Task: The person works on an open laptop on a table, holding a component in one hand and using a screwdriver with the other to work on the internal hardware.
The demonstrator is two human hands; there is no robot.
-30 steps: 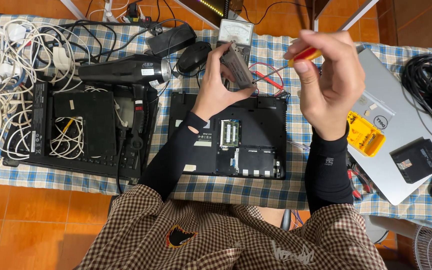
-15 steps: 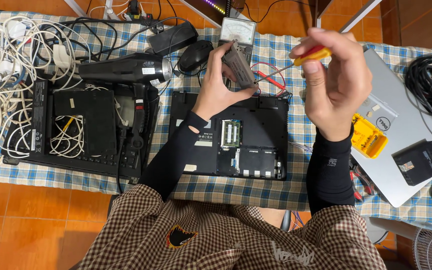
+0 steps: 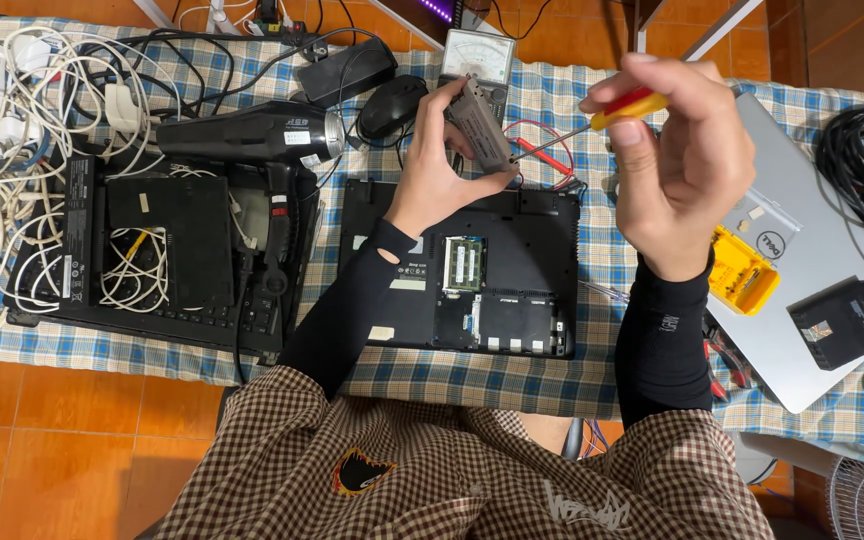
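Above the opened laptop, left hand gripped a grey drive, perhaps; right hand pinched the screwdriver beside it

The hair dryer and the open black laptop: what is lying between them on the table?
In the head view, only checkered tablecloth shows between the hair dryer and the laptop.

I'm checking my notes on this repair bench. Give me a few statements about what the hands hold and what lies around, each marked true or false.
1. The left hand holds a small grey drive. True.
2. The right hand holds pliers. False: a screwdriver with a red and yellow handle.
3. The black laptop lies with its underside open. True.
4. The hair dryer is white. False: black.
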